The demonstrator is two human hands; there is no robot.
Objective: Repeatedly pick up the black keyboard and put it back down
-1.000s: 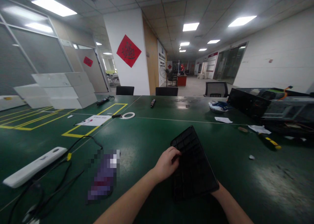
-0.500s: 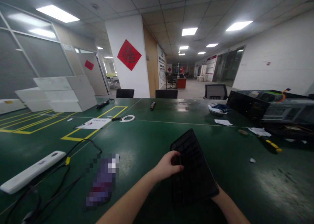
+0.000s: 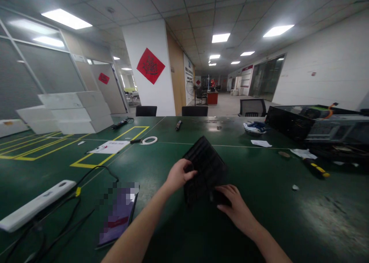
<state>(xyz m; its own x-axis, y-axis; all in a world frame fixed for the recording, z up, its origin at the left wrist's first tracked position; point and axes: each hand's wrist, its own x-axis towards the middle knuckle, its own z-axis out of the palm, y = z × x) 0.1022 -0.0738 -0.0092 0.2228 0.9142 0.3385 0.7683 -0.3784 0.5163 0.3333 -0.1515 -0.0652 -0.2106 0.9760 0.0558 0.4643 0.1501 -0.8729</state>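
Note:
A black tray (image 3: 206, 165) with a grid of shallow compartments is tilted above the green table in front of me. My left hand (image 3: 180, 174) pinches its left edge, thumb on the compartment side. At its lower right edge my right hand (image 3: 232, 205) grips with thumb and fingers apart around a dark part. The tray's right side is blurred, and I cannot tell whether that dark part is a separate piece. A phone (image 3: 119, 217), partly pixelated, lies on the table to the left of my left forearm.
On the left are a white power strip (image 3: 39, 205) with black cables and stacked white boxes (image 3: 75, 111). A tape ring (image 3: 150, 140) and a small dark cylinder (image 3: 178, 125) lie farther back. At right are a screwdriver (image 3: 319, 170) and an open computer case (image 3: 291, 122).
The tray has moved left and turned, its compartments now facing me more. My right hand has come from behind it to its lower right edge. My left hand has shifted left and up.

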